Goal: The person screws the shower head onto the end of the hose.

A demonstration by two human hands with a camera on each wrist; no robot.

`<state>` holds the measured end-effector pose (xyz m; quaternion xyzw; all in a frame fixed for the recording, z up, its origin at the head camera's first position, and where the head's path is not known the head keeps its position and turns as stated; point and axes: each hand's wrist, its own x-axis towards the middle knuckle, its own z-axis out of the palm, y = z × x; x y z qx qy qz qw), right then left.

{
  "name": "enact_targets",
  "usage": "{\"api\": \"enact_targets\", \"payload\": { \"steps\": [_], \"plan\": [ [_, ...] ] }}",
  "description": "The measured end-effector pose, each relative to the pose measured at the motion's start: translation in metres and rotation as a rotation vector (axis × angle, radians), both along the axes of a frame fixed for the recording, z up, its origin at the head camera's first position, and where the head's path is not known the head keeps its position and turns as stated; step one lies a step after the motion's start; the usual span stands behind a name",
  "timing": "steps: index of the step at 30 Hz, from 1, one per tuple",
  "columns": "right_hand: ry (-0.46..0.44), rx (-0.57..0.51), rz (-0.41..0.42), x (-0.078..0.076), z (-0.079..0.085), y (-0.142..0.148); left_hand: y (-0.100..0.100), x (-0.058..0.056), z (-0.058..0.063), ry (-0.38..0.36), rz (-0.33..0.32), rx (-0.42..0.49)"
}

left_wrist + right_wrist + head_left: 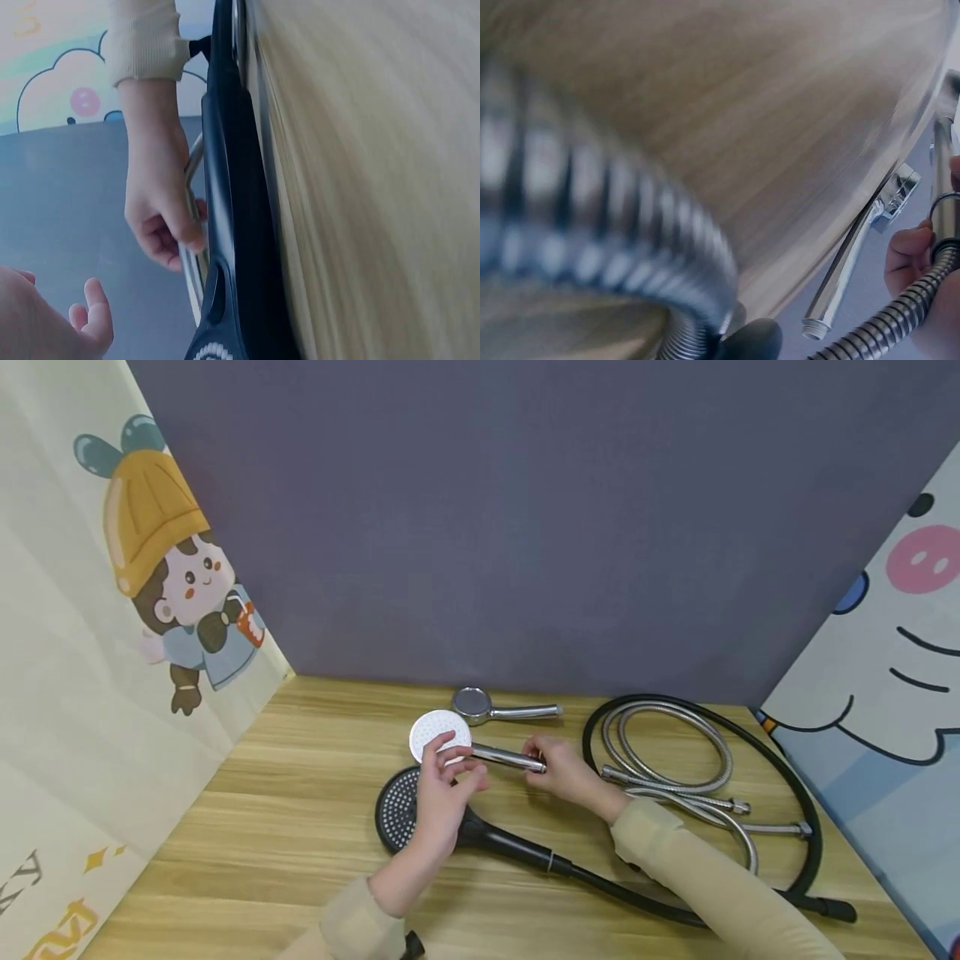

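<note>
In the head view, a hand shower with a white spray face (427,725) and a chrome handle lies on or just above the wooden table. My right hand (564,770) grips the end of that handle; the left wrist view also shows this right hand (154,176) with thumb and fingers around chrome. Over the white face's lower edge my left hand (441,797) hovers, its fingers loosely bent and holding nothing. Beneath the left wrist lies a large black hand shower (395,814), partly covered by that arm.
A smaller chrome hand shower (472,703) lies behind, near the grey back panel (510,527). On the right are coiled metal hoses (726,760) and a long black hose (814,835). A small black piece (413,945) shows by the left sleeve. Printed side panels flank the table.
</note>
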<state>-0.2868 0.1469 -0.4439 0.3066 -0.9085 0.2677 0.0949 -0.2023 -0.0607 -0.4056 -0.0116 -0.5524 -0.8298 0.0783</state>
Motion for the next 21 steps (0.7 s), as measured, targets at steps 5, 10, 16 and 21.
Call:
{"api": "enact_targets", "payload": {
  "steps": [5, 10, 16, 21],
  "plan": [
    [-0.013, 0.038, 0.003, 0.000, -0.003, -0.001, -0.009, -0.003, -0.001, 0.007, -0.006, -0.011],
    [-0.031, 0.035, 0.018, 0.002, -0.004, -0.003, -0.012, -0.005, -0.002, -0.002, -0.008, -0.016],
    [-0.082, 0.055, 0.003, 0.002, -0.004, -0.003, -0.009, -0.007, 0.002, -0.021, -0.028, -0.016],
    [-0.099, 0.065, 0.002, 0.001, -0.002, 0.000, -0.008, -0.013, 0.008, -0.008, -0.063, -0.070]
  ]
}}
